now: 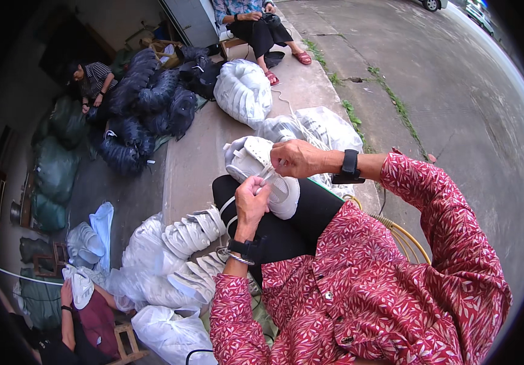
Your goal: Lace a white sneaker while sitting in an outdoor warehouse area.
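A white shoe upper (285,199) with mesh and a row of eyelets lies across my lap, on the black trousers (286,240). My left hand (252,205) is closed in a pinch on a white shoelace (229,208) at the near side of the upper; part of the lace hangs in a loop over my leg. My right hand (301,159), fingers curled, grips the lace close to the eyelets on the other side. The fingers cover the stretch of lace between the two hands. Each wrist wears a black band.
White shoe uppers (186,234) lie stacked at my left beside plastic bags (173,334). More bagged white uppers (243,91) and a bundle of loose laces (310,137) sit ahead. Black bundles (143,103) are piled farther off. Several people sit around handling pieces. A yellow coiled rim (405,237) shows at my right.
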{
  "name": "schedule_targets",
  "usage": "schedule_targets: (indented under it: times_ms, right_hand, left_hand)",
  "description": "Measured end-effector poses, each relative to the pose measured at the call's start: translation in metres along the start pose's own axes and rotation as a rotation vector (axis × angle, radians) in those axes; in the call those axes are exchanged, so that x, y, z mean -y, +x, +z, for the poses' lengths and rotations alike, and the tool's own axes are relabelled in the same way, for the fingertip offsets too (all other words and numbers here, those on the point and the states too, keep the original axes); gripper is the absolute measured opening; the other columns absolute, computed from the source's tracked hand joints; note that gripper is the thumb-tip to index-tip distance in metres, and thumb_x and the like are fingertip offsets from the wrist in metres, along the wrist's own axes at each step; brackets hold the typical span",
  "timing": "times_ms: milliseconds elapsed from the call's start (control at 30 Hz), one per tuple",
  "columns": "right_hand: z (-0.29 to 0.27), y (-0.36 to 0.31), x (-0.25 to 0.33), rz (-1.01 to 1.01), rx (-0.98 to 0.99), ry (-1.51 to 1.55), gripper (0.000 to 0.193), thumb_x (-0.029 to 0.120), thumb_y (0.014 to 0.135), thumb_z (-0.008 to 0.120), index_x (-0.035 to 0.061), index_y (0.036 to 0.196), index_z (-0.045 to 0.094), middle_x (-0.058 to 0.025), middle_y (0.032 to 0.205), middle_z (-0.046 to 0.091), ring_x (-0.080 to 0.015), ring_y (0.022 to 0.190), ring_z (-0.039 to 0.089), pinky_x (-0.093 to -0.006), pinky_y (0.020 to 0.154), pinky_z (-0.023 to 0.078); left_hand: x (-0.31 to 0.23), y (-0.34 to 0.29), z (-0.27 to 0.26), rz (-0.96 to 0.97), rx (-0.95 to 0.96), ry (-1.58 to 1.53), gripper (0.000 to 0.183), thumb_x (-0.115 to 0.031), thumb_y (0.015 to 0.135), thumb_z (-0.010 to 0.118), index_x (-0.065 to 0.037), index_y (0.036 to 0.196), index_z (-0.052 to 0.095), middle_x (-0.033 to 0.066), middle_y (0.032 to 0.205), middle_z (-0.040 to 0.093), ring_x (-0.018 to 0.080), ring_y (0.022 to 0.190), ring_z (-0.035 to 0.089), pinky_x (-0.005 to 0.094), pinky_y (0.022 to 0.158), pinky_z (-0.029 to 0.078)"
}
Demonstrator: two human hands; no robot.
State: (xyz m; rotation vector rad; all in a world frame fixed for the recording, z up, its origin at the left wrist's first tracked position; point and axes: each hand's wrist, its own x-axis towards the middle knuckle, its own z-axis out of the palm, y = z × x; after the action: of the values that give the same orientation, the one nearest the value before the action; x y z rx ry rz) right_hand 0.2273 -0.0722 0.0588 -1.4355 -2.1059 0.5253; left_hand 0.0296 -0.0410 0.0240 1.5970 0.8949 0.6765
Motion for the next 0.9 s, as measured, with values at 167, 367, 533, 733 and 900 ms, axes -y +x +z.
schedule_targets:
  times_ms: [167, 367, 533, 733, 900]
  right_hand:
    - [0.013, -0.003, 0.006, -0.091, -0.060, 0.036, 0.028, 0.010, 0.072, 0.063, 0.0018, 0.097, 0.055, -0.0135, 0.082, 0.060, -0.0284, 0.074, 0.062, -0.0381, 0.062, 0.048]
    - [0.017, 0.001, 0.008, -0.058, -0.165, -0.046, 0.020, 0.014, 0.074, 0.061, 0.0026, 0.089, 0.055, -0.0146, 0.078, 0.061, -0.0325, 0.074, 0.060, -0.0427, 0.063, 0.046]
    - [0.028, 0.002, -0.001, 0.068, -0.403, 0.101, 0.016, 0.015, 0.079, 0.057, 0.0006, 0.086, 0.053, -0.0137, 0.074, 0.059, -0.0298, 0.067, 0.059, -0.0390, 0.059, 0.046]
    - [0.057, -0.007, -0.006, 0.330, -0.565, 0.668, 0.012, 0.013, 0.090, 0.048, 0.0027, 0.090, 0.052, 0.0020, 0.069, 0.047, -0.0062, 0.060, 0.043, -0.0223, 0.053, 0.038]
    - [0.059, -0.008, -0.004, 0.278, -0.496, 0.568, 0.017, 0.017, 0.091, 0.046, 0.0033, 0.096, 0.055, 0.0026, 0.069, 0.048, -0.0053, 0.060, 0.043, -0.0221, 0.054, 0.038]
  left_hand:
    - [-0.006, -0.002, -0.004, 0.003, -0.053, -0.016, 0.010, -0.010, 0.083, 0.058, -0.001, 0.081, 0.056, -0.0008, 0.055, 0.052, 0.0043, 0.039, 0.045, 0.0174, 0.034, 0.034]
    - [-0.011, -0.001, 0.001, 0.442, -0.335, 0.491, 0.012, -0.008, 0.078, 0.062, 0.002, 0.084, 0.058, 0.0098, 0.061, 0.060, 0.0148, 0.052, 0.057, 0.0292, 0.049, 0.045]
    - [-0.005, 0.002, -0.002, 0.463, -0.295, 0.466, 0.022, -0.006, 0.077, 0.062, 0.001, 0.096, 0.055, 0.0117, 0.063, 0.060, 0.0158, 0.052, 0.056, 0.0300, 0.049, 0.045]
    - [0.009, -0.002, -0.032, -0.077, -0.248, 0.134, 0.026, -0.012, 0.083, 0.057, 0.003, 0.103, 0.050, 0.0042, 0.056, 0.054, 0.0096, 0.038, 0.048, 0.0206, 0.030, 0.035]
    - [0.005, -0.001, -0.039, -0.324, -0.017, 0.097, 0.020, -0.019, 0.087, 0.055, 0.001, 0.090, 0.054, 0.0037, 0.053, 0.053, 0.0093, 0.032, 0.045, 0.0199, 0.027, 0.031]
